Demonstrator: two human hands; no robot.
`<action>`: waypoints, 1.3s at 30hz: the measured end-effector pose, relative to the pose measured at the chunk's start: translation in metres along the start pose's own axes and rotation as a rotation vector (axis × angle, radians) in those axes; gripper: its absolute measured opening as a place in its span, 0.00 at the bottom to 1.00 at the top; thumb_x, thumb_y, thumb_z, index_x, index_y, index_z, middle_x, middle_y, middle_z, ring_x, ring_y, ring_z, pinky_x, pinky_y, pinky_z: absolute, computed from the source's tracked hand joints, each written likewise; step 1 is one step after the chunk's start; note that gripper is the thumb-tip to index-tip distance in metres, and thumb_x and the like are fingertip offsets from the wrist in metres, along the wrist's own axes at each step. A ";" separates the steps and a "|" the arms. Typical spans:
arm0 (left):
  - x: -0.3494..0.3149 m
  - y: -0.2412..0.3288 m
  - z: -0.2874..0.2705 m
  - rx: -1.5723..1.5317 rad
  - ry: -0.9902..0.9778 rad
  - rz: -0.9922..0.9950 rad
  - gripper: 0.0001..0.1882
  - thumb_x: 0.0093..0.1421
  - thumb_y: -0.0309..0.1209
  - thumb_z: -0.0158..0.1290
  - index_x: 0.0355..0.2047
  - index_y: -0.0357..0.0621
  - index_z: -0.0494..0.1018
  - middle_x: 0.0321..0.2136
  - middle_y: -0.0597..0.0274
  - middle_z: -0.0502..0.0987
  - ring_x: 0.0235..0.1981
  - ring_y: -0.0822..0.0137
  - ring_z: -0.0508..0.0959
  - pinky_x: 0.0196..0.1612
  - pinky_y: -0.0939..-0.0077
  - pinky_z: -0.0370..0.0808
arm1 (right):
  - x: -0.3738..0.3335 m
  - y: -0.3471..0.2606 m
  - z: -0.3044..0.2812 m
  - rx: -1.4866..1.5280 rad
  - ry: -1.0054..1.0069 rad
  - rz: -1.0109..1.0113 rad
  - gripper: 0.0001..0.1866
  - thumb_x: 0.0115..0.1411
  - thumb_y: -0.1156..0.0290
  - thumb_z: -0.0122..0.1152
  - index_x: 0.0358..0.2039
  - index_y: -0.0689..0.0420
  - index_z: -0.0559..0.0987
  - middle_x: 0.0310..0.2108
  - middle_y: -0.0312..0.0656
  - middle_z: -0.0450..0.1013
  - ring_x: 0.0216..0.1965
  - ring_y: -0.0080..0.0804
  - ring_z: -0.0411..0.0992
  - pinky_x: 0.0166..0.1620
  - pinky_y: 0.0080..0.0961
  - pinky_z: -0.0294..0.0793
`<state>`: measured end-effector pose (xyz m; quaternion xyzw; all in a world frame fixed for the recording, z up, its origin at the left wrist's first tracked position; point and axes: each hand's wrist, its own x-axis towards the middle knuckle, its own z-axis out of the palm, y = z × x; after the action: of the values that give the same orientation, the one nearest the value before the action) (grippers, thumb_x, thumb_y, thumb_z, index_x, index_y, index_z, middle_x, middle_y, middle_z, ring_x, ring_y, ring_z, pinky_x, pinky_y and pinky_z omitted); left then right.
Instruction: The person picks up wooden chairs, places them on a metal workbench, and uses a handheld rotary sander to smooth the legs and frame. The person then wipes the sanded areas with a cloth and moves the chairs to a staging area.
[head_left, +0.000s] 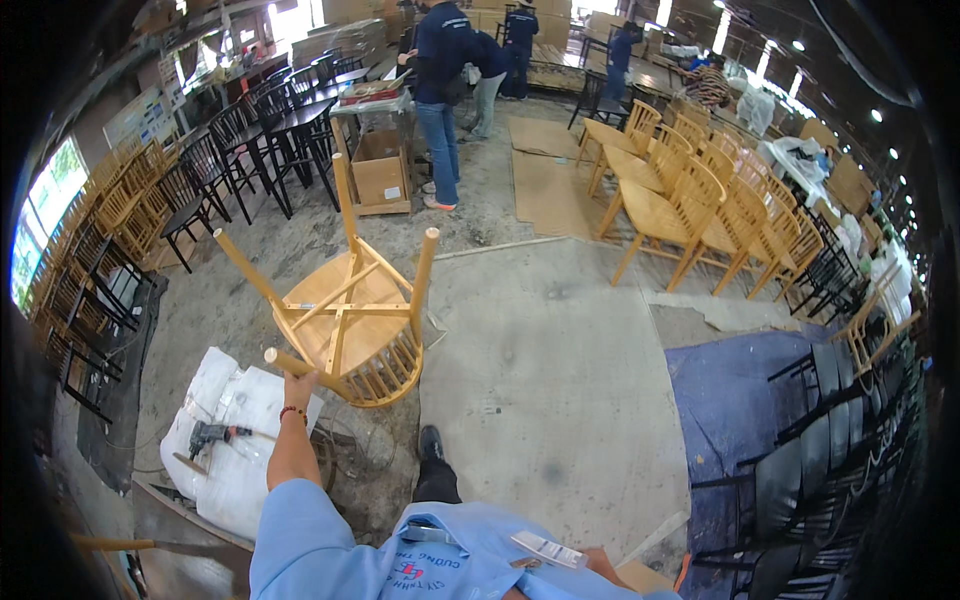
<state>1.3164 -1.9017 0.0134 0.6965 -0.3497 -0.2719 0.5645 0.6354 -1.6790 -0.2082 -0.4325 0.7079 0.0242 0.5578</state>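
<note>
Left hand (299,384) is closed around one leg of the upturned wooden chair (350,325), holding it above the floor. Rigid, probably fairly light; legs and stretchers look grabbable. Right hand's out of view.

1 head-worn fisheye view, looking down and forward from above the left hand (300,385), near the upturned chair (345,320); workshop floor (540,350) recedes beyond.

Light wooden chair (350,325), natural finish, round seat, spindle back, inverted and tilted, four legs pointing up and outward, cross stretchers visible, held aloft above the concrete floor, one leg gripped by left hand (298,385)
</note>
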 end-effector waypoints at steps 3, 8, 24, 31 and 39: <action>0.023 -0.035 -0.047 0.394 -0.303 0.022 0.35 0.50 0.28 0.63 0.59 0.48 0.65 0.57 0.50 0.69 0.61 0.52 0.66 0.60 0.56 0.65 | 0.017 0.005 -0.012 -0.843 -0.154 -0.343 0.12 0.63 0.65 0.49 0.37 0.53 0.80 0.29 0.45 0.77 0.26 0.40 0.76 0.27 0.41 0.75; 0.091 -0.059 -0.032 1.289 -0.757 0.458 0.38 0.43 0.54 0.66 0.56 0.65 0.70 0.57 0.63 0.70 0.63 0.54 0.61 0.64 0.45 0.55 | 0.045 -0.113 -0.078 -1.043 -0.276 -0.203 0.12 0.53 0.63 0.57 0.35 0.51 0.82 0.30 0.45 0.79 0.32 0.41 0.79 0.33 0.39 0.76; 0.153 -0.045 0.251 0.944 -1.063 0.086 0.31 0.50 0.55 0.59 0.50 0.51 0.72 0.41 0.49 0.78 0.46 0.48 0.78 0.47 0.55 0.74 | 0.221 -0.615 -0.173 -0.122 0.103 -0.502 0.20 0.59 0.61 0.58 0.47 0.62 0.78 0.35 0.45 0.79 0.30 0.32 0.77 0.38 0.29 0.76; 0.263 0.003 0.413 0.736 -0.774 -0.084 0.29 0.52 0.52 0.57 0.43 0.39 0.77 0.33 0.43 0.81 0.37 0.49 0.82 0.41 0.60 0.77 | 0.261 -0.420 -0.309 -0.125 0.291 -0.035 0.21 0.54 0.55 0.57 0.36 0.60 0.83 0.37 0.53 0.79 0.41 0.50 0.76 0.47 0.41 0.74; 0.449 0.188 0.441 0.428 -0.235 -0.081 0.21 0.59 0.49 0.54 0.28 0.40 0.74 0.17 0.60 0.75 0.13 0.69 0.73 0.16 0.73 0.68 | 0.364 -0.350 -0.384 -0.007 0.329 -0.029 0.32 0.50 0.61 0.67 0.54 0.65 0.73 0.43 0.56 0.77 0.42 0.48 0.77 0.44 0.37 0.77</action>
<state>1.2145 -2.5437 0.1093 0.7770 -0.4346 -0.2933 0.3483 0.5627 -2.3094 -0.2016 -0.4427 0.7834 -0.0524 0.4331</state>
